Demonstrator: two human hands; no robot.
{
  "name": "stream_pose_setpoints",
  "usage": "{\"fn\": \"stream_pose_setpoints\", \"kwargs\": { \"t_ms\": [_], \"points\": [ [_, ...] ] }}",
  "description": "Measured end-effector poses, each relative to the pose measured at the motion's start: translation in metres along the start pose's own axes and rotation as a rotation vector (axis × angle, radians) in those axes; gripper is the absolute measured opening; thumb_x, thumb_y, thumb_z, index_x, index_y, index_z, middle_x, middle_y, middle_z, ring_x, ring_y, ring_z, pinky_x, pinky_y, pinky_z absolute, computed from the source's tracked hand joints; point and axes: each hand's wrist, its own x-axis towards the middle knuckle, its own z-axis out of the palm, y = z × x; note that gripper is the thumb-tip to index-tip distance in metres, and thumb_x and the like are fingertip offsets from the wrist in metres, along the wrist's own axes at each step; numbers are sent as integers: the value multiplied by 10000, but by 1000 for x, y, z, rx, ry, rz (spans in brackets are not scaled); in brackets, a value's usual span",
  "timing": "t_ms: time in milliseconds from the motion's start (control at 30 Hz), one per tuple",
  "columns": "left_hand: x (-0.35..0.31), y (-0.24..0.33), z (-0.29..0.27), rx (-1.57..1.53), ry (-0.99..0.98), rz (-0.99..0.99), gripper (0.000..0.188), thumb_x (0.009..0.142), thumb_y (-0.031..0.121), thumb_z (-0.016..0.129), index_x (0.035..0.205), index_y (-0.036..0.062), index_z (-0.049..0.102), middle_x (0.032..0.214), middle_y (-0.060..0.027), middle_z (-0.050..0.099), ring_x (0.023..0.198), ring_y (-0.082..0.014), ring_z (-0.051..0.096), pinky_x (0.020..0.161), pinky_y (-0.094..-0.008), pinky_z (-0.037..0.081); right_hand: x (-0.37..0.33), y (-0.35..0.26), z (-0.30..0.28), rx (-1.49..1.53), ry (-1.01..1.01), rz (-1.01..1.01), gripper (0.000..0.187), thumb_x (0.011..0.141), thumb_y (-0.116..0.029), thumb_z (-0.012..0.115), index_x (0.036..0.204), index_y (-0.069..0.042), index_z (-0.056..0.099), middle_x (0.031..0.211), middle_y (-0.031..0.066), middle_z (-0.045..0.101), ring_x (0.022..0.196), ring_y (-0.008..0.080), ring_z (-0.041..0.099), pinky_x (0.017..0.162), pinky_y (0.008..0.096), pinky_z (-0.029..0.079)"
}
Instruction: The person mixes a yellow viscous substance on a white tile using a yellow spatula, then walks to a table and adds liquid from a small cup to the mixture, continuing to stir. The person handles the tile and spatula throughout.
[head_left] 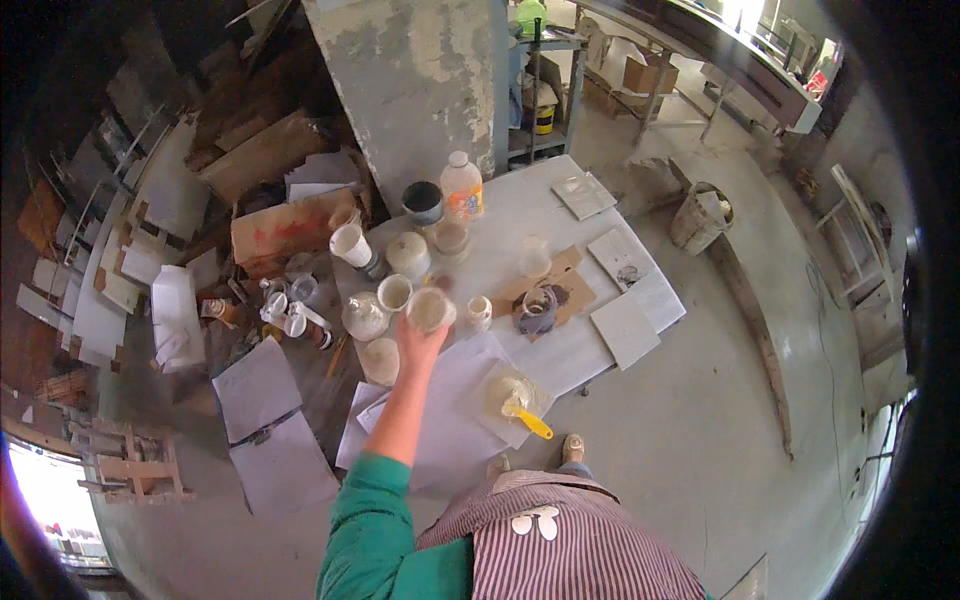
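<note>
My left hand (pixel 420 342) reaches over the white table, its fingers wrapped round a cloudy plastic cup (pixel 430 309). Close beside it stand a similar cup (pixel 394 292), a round pale container (pixel 366 317) and a whitish jar (pixel 408 255). To the right of the hand is a small white bottle (pixel 480 313). Nearer to me, a tub of pale paste (pixel 508 395) with a yellow-handled scraper (pixel 530 421) rests on a white sheet. My right hand is out of view.
A dark-stained cup (pixel 537 309) stands on cardboard (pixel 573 283). Flat grey tiles (pixel 625 330) lie along the table's right side. Behind stand a black cup (pixel 422 203) and a large bottle (pixel 462 185). A bucket (pixel 702 217) is on the floor at the right.
</note>
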Motion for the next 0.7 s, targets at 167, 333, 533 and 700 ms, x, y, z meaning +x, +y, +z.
{"fn": "stream_pose_setpoints", "kwargs": {
  "t_ms": [167,333,533,700],
  "points": [
    [68,-1,81,36,-276,-46,452,657,216,772,991,-27,590,968,-247,629,967,-421,577,863,-464,464,2,9,-6,48,73,38,302,897,-284,593,888,18,611,659,72,601,605,145,579,549,306,459],
    [104,-9,147,299,-310,-67,456,666,225,744,1007,-42,601,950,-275,649,951,-422,618,842,-445,502,2,30,-11,69,162,85,287,882,-260,618,841,23,609,587,64,592,539,144,581,494,305,465],
    [116,11,165,371,-333,-130,458,640,173,764,1020,-32,611,981,-248,657,949,-367,642,829,-420,512,-12,63,-13,250,276,121,137,846,-116,634,882,13,603,691,89,626,611,144,610,531,294,494],
    [84,47,109,-512,-184,-126,401,692,87,761,1048,-28,619,1019,-176,660,938,-292,651,807,-392,510,-5,26,-25,330,200,118,243,826,-83,637,1041,15,584,872,110,653,733,145,630,585,293,508]
  ]
}}
